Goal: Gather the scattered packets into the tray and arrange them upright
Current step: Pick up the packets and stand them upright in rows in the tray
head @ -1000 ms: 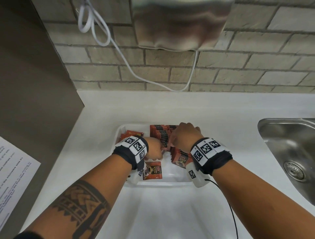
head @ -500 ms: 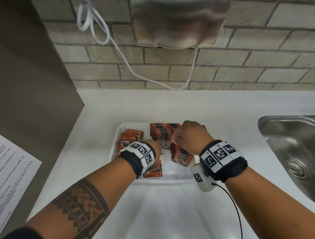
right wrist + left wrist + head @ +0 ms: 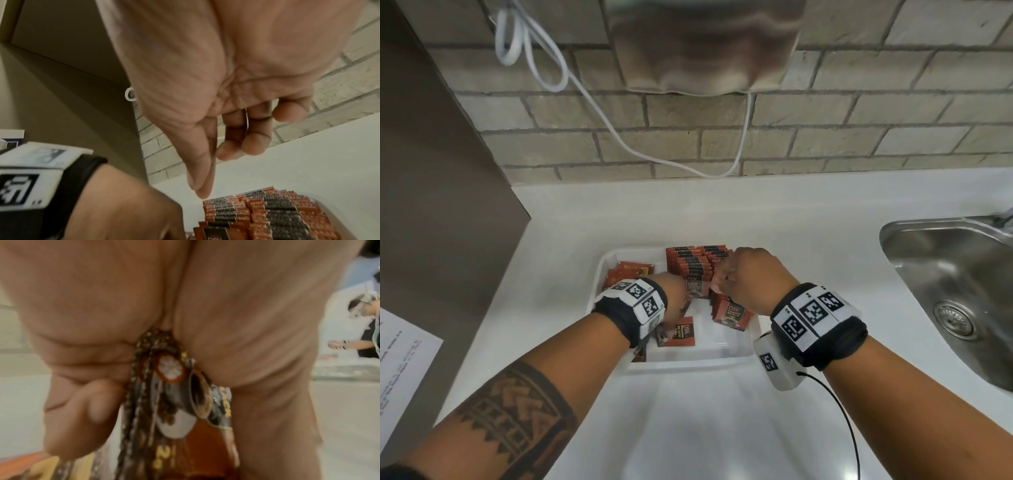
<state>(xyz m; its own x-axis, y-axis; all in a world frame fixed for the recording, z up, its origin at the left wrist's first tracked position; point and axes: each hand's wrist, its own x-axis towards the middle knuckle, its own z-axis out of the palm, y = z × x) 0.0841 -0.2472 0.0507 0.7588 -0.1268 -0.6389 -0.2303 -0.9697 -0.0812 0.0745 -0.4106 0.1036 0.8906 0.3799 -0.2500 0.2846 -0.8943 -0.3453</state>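
Both hands are down in the white tray [image 3: 755,337] on the counter [image 3: 791,222], the tray well left of the steel sink [image 3: 955,274]. The left hand [image 3: 185,313] is clamped on a bunch of packets [image 3: 174,402], thumb and fingers squeezing them from both sides in the wrist view. The right hand [image 3: 751,279] sits just over the upright row of packets [image 3: 697,263] at the tray's back; its thumb and forefinger are pressed together, other fingers [image 3: 255,144] curled, and I cannot tell whether it has hold of anything. A short leaning stack [image 3: 732,313] stands under the right wrist. One packet [image 3: 681,332] lies flat toward the tray's front. More packets [image 3: 630,270] lie in the tray's back-left corner.
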